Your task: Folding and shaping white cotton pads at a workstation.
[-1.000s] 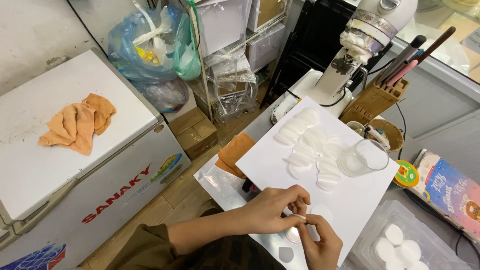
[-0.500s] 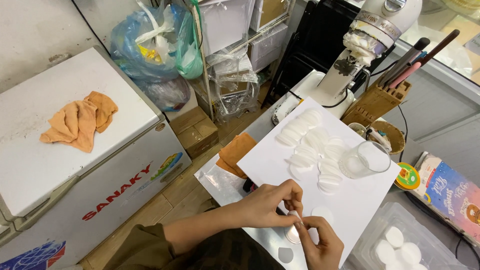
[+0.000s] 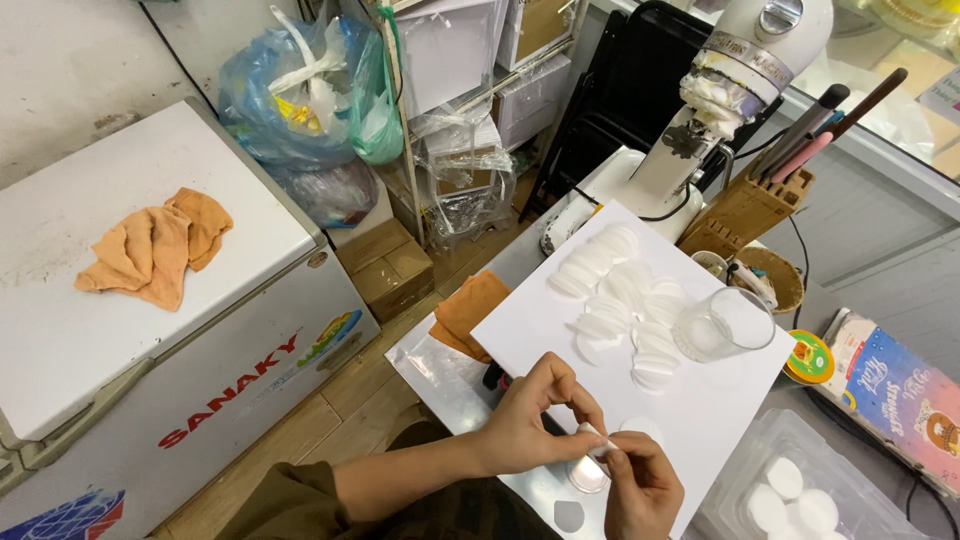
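Observation:
My left hand (image 3: 535, 415) and my right hand (image 3: 640, 488) meet over the near edge of a white board (image 3: 560, 310) and pinch one small white dough disc (image 3: 597, 437) between their fingertips. Under the hands, another thin round disc (image 3: 587, 476) lies on the board. Several more white discs (image 3: 620, 290) are laid in overlapping rows at the board's far end. An empty clear glass (image 3: 727, 325) stands upright beside them, on the board's right side.
A white stand mixer (image 3: 715, 90) and a wooden knife block (image 3: 745, 210) stand behind the board. A clear plastic tub (image 3: 790, 490) with white discs sits at the right. An orange cloth (image 3: 470, 312) lies left of the board. A white chest freezer (image 3: 120, 330) carrying an orange rag fills the left.
Both hands stay together on the small disc at the board's near edge, the fingers shifting slightly. Nothing else has moved.

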